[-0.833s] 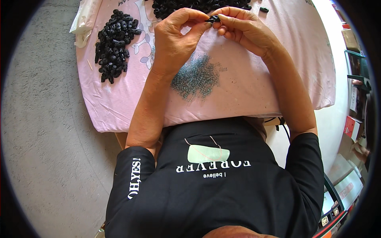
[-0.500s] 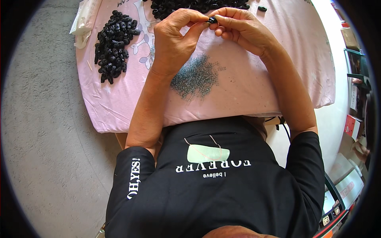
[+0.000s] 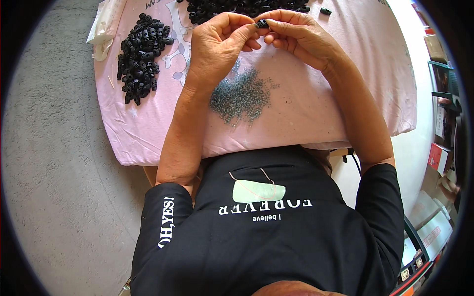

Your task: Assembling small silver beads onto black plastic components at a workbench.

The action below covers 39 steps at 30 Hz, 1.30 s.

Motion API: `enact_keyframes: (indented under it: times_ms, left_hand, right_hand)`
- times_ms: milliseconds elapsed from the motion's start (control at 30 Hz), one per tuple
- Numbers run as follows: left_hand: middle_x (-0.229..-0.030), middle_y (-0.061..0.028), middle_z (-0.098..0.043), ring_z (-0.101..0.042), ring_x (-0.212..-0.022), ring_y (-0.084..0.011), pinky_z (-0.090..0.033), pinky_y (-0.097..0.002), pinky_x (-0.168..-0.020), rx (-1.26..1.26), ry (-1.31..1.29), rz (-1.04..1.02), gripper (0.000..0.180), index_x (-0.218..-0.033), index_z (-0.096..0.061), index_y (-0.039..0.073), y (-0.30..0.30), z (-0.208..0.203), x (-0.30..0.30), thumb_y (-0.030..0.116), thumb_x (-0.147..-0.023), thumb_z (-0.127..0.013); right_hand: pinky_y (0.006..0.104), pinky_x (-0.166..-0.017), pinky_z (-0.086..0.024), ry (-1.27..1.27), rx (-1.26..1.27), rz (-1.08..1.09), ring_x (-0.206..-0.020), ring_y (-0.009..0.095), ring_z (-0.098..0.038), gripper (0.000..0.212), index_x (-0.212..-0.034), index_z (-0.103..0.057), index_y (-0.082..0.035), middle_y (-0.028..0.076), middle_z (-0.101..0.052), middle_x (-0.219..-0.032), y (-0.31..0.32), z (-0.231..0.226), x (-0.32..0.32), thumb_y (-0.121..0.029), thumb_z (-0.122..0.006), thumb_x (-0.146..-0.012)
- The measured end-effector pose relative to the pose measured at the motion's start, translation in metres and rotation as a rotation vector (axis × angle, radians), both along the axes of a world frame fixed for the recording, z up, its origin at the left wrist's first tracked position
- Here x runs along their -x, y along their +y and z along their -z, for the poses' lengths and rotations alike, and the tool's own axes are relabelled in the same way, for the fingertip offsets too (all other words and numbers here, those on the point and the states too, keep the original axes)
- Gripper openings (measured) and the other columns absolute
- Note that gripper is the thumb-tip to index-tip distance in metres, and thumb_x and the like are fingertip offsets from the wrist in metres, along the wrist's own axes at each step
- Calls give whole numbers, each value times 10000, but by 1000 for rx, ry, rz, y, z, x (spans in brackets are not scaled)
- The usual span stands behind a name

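Above the far half of the table, my left hand point(image 3: 216, 49) and my right hand point(image 3: 305, 40) meet at one small black plastic cord lock point(image 3: 262, 23). Each hand pinches it between thumb and forefinger, and the fingertips cover part of it. Below my hands a loose heap of tiny metal springs point(image 3: 242, 98) is spread on the pink cloth point(image 3: 306, 118). A pile of black cord locks point(image 3: 143, 54) lies left of my left hand. Past my fingers, a bigger heap of black plastic pieces point(image 3: 237, 7) reaches the top edge of the view.
One black piece point(image 3: 326, 11) lies apart at the far right. A white plastic roll or bag point(image 3: 105, 27) rests on the table's far left corner, with a thin wooden stick point(image 3: 111, 81) nearer. Boxes point(image 3: 437, 157) and shelving stand along the right side.
The cord lock has shifted slightly left and turned between my fingertips. My left hand's lower fingers now show beneath it. Both arms stay nearly where they were.
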State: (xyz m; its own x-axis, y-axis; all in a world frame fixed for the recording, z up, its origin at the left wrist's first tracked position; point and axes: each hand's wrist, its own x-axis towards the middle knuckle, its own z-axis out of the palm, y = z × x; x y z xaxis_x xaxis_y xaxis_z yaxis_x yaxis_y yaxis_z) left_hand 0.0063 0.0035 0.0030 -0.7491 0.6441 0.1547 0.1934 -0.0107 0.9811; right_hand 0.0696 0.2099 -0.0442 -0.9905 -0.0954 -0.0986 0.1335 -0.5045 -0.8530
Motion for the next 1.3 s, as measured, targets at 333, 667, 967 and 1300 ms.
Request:
enact_keyframes:
  times_ms: [333, 667, 967, 1300]
  left_hand:
    - [-848, -97, -729, -721, -715, -152, -580, -236, -647, 101, -140, 34, 179, -1057, -663, -20, -4, 1, 2, 141, -979, -648]
    - [-844, -117, -726, -726, -701, -167, -596, -246, -646, 61, -216, -23, 140, -1011, -662, -23, -2, 0, -4, 110, -966, -654]
    - [-854, -156, -729, -735, -700, -188, -622, -265, -659, -26, -310, -25, 150, -1009, -651, -63, -5, -2, 0, 79, -960, -652]
    - [-897, -157, -726, -736, -761, -186, -617, -257, -680, 4, -257, 71, 157, -1082, -623, -57, -6, -1, 3, 60, -977, -618]
  right_hand:
    - [215, -809, -592, 1, -101, -8, -861, 103, -703, 242, -1203, -650, 3, 82, -710, -1015, -5, -4, -1, -119, -609, -998]
    - [232, -807, -589, 110, -321, 58, -828, 84, -687, 199, -1154, -675, -1, 60, -708, -980, -14, -3, -3, -103, -616, -993]
    - [225, -793, -581, 163, -442, 106, -811, 68, -674, 212, -1161, -684, -11, 41, -710, -950, -21, -8, -3, -132, -615, -1001]
    - [188, -766, -547, 175, -462, 81, -798, 42, -634, 216, -1164, -686, -18, 13, -688, -916, -19, -10, -5, -144, -612, -1005]
